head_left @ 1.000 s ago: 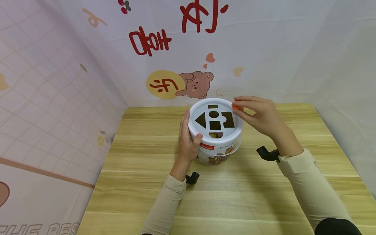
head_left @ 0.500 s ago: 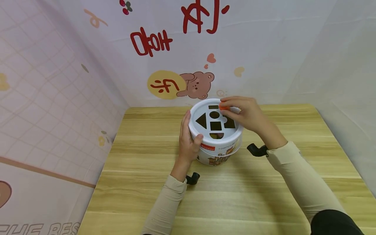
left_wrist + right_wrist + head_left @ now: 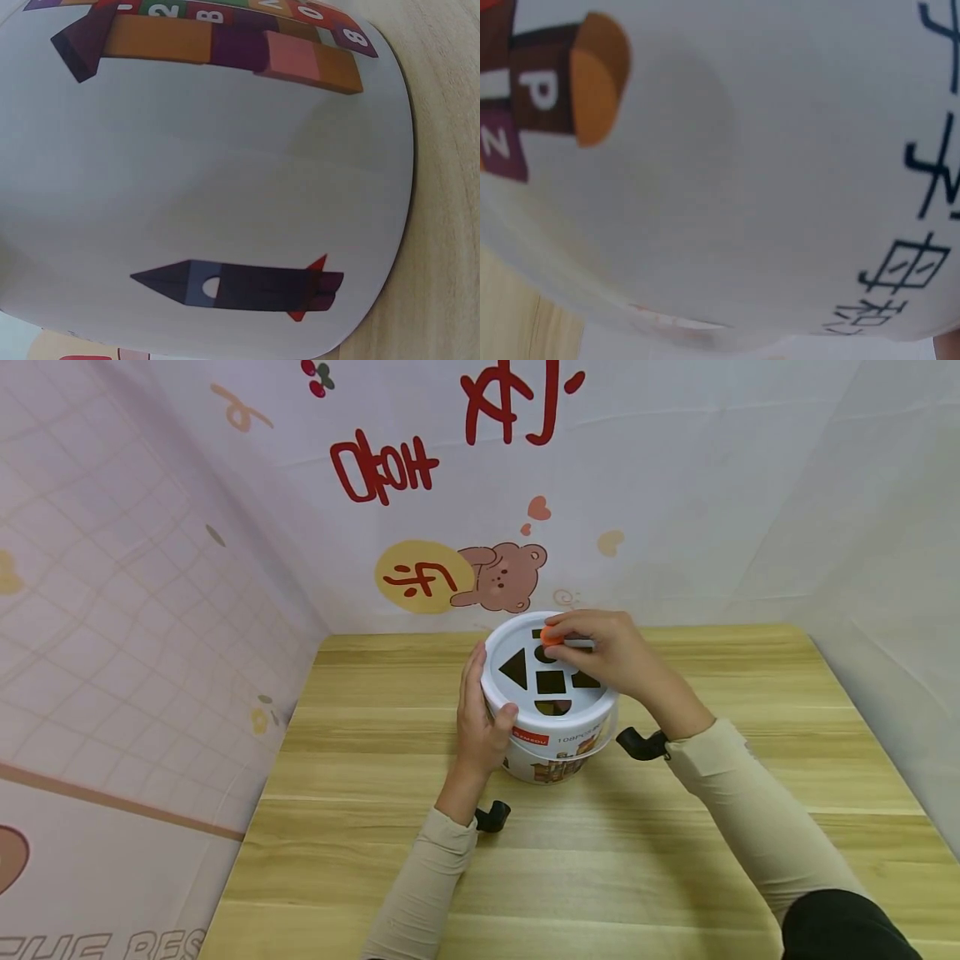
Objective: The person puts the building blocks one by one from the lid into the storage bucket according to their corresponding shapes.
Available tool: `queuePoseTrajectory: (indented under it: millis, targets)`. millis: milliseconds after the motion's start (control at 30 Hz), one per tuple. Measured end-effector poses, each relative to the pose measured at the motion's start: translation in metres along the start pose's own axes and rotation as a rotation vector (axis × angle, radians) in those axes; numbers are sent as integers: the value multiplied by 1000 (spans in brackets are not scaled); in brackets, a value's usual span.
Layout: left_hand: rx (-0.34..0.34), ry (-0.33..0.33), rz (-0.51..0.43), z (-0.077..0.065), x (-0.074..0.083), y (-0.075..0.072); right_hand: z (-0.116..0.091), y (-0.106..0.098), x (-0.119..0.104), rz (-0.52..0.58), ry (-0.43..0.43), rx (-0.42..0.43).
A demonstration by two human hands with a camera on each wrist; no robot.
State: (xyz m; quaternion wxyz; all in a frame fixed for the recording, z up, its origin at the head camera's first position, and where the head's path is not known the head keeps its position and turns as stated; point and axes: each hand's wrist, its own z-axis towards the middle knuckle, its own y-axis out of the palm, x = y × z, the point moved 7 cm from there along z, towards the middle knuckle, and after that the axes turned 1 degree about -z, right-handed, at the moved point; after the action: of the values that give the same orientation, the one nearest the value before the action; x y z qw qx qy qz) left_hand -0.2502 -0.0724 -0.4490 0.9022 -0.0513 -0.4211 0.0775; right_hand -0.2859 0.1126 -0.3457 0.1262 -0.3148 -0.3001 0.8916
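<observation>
A white lidded bucket stands upright on the wooden table. Its lid has several shaped holes, including a triangle, a square and a circle. My left hand grips the bucket's left side, thumb at the front of the rim and fingers along the wall. Between thumb and fingertips, my right hand pinches a small orange, round-looking block. The block is over the lid at the circular hole, partly covering it; whether it touches the lid, I cannot tell. Both wrist views show mostly the bucket's printed wall, without fingers holding anything.
The wooden table extends around the bucket and ends close behind it at a printed white backdrop. A thin white carrying handle hangs on the bucket's right. More printed cloth stands at the left.
My right hand has carried the orange block leftward from the lid's right rim to the circular hole. The left hand and the bucket have stayed in place.
</observation>
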Motion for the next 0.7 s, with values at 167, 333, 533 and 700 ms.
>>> queuePoseTrajectory:
  millis: [167,333,533,700]
  targets:
    - [2,13,-12,1,0,0,-2,3,6,18,39,-26]
    - [3,14,-20,1,-1,0,0,4,8,47,55,-41]
    - [14,9,-3,2,-2,-1,2,4,9,74,76,-53]
    - [26,4,4,2,-1,-1,1,6,10,122,108,-75]
